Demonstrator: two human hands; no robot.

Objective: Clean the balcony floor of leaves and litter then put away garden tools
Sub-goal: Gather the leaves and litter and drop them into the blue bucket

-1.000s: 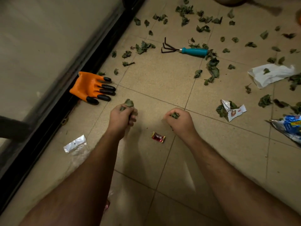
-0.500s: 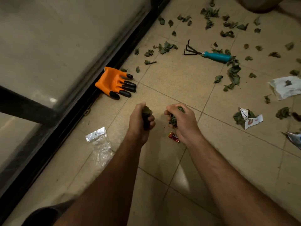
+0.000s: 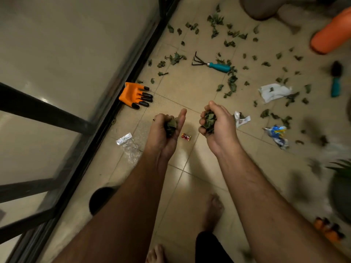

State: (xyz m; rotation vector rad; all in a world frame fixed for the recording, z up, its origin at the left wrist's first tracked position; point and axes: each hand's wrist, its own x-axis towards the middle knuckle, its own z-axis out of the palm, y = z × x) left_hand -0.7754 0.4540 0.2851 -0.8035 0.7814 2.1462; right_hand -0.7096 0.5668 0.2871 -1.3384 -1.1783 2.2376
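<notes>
My left hand [image 3: 165, 130] is raised above the tiled floor and grips a wad of dry green leaves [image 3: 171, 124], thumb sticking up. My right hand [image 3: 218, 124] is turned palm up beside it and cups a bigger clump of leaves [image 3: 208, 120]. Between the hands, down on the floor, lies a small red candy wrapper [image 3: 186, 137]. Many loose leaves [image 3: 232, 83] are scattered over the far tiles. A teal-handled hand rake [image 3: 214, 65] lies among them. An orange glove with black claws [image 3: 135, 95] sits against the black door frame.
Litter on the floor: a clear plastic bag [image 3: 129, 145], white paper [image 3: 273, 92], a crumpled white wrapper [image 3: 241, 119], a blue foil packet [image 3: 277, 134]. A teal-handled trowel [image 3: 336, 78] and an orange pot [image 3: 332, 37] are at far right. My bare feet [image 3: 213, 209] stand below; a plant [image 3: 341, 179] at right.
Both hands have lifted off the floor with their leaves and turned palms upward. The view has pulled back and up, bringing my feet, the trowel and the orange pot into sight.
</notes>
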